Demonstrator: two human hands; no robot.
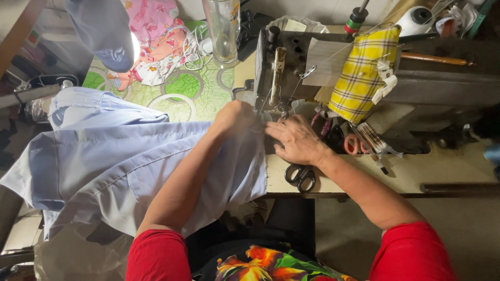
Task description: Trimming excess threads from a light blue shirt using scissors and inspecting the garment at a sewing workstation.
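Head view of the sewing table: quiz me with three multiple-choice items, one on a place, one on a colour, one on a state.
1. Where do the black-handled scissors lie?
A. on the table below the right hand
B. on the green mat
C. on top of the sewing machine

2. What colour is the checked cloth draped over the sewing machine?
A. pink
B. yellow
C. grey

3. What is the left hand doing?
A. resting flat on bare table
B. lifting the glass
C. gripping the light blue shirt

A: the handles show just under the wrist. B: yellow with dark stripes. C: the fingers bunch the fabric by the needle.
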